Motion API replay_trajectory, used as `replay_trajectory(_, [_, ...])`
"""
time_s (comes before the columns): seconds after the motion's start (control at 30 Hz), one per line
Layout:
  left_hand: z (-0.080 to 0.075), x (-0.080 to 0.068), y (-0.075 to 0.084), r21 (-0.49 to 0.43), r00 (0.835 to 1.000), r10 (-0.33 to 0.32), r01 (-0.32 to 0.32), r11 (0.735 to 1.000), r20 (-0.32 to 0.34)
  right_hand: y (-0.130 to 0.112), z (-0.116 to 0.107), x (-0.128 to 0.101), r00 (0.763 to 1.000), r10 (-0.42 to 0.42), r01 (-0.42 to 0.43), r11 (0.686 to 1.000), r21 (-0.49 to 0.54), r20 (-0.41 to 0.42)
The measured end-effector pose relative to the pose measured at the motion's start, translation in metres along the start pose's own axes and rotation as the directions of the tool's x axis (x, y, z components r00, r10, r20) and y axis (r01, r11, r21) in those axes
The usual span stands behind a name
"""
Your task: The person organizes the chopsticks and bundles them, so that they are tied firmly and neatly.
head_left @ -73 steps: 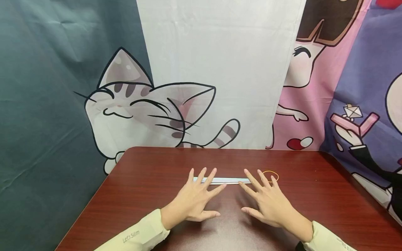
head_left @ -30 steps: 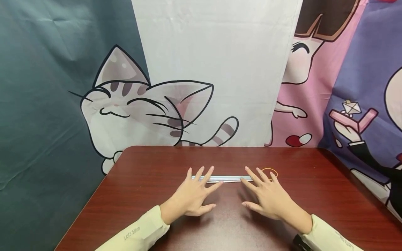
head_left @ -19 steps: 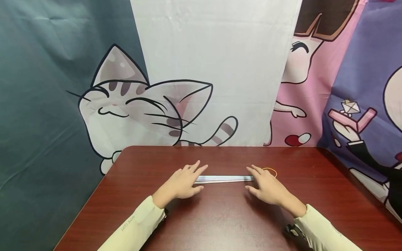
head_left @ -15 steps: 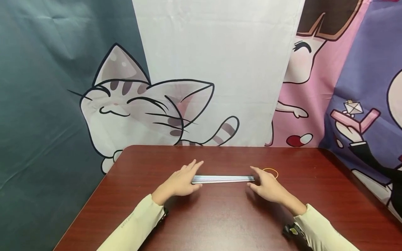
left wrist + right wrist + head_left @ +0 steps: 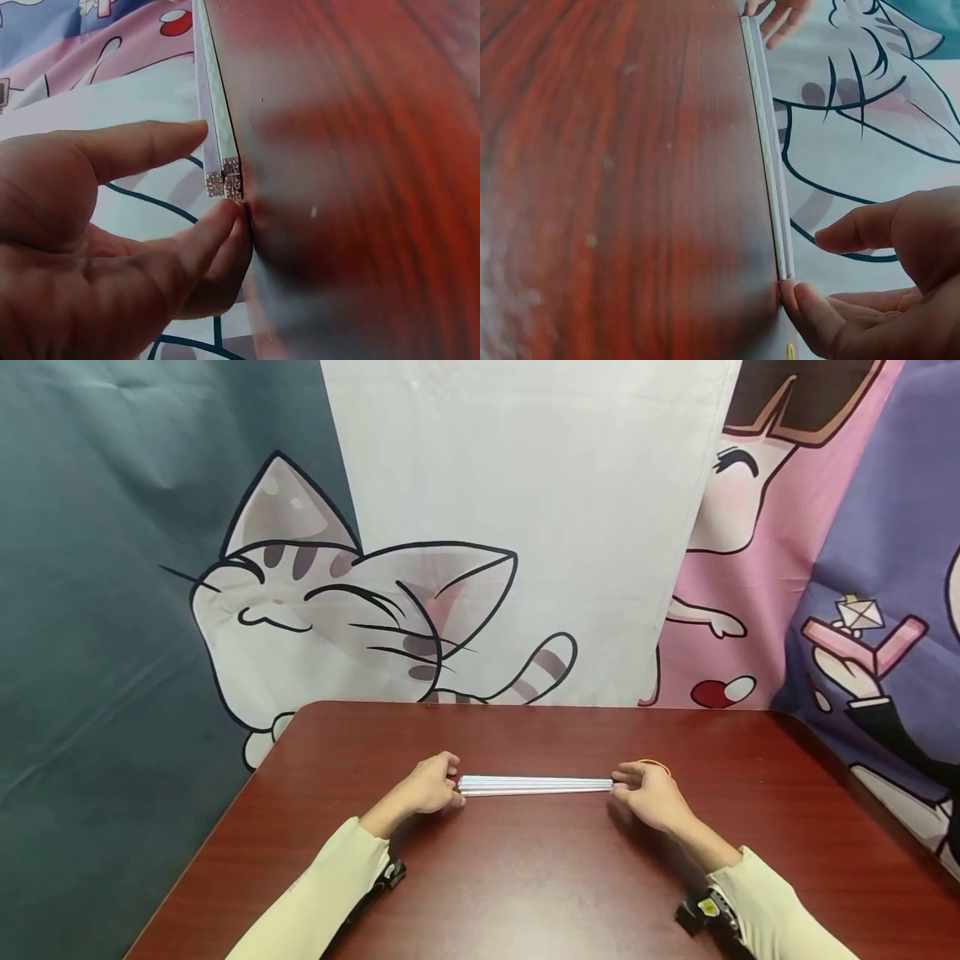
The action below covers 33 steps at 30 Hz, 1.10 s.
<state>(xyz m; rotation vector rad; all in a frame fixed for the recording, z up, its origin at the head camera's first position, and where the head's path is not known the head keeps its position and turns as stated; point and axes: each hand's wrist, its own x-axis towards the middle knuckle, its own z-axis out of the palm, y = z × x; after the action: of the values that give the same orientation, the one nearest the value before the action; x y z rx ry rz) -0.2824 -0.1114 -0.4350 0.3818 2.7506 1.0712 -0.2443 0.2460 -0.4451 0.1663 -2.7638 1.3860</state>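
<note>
At frame centre, left hand [image 5: 429,788] and right hand [image 5: 651,791] pinch opposite ends of the white strips [image 5: 534,785]; a yellow rubber band [image 5: 657,764] lies half-hidden behind the right hand.

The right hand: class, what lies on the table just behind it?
Behind the right hand lies a yellow rubber band on the table. Only its far arc shows; the hand covers the rest. The strips run left from the fingers.
</note>
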Motion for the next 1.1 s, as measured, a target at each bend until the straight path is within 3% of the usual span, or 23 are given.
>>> replay_trajectory(0.17, [0.005, 0.0, 0.0, 0.003, 0.999, 0.023, -0.023, 1.0, 0.025, 0.006, -0.002, 0.001, 1.0, 0.009, -0.01, 0.997, 0.078, 0.015])
replay_trajectory(0.4, [0.01, 0.001, -0.005, 0.076, 0.996, 0.093, -0.092, 0.993, -0.012, 0.018, 0.002, 0.005, 1.0, 0.0, -0.001, 0.989, 0.151, 0.005])
replay_trajectory(0.57, [0.011, 0.0, -0.005, 0.152, 0.986, 0.166, -0.163, 0.975, -0.011, 0.025, 0.003, 0.009, 0.999, -0.038, 0.041, 0.995, 0.086, -0.036])
replay_trajectory(0.7, [0.011, -0.001, -0.003, 0.137, 0.981, 0.193, -0.191, 0.972, -0.003, 0.031, 0.003, 0.01, 0.994, -0.099, 0.1, 0.995, 0.023, -0.048])
replay_trajectory(1.1, [0.015, 0.0, -0.004, 0.165, 0.978, 0.208, -0.208, 0.964, 0.016, 0.038, 0.002, 0.011, 0.971, -0.232, 0.233, 0.972, -0.027, 0.055])
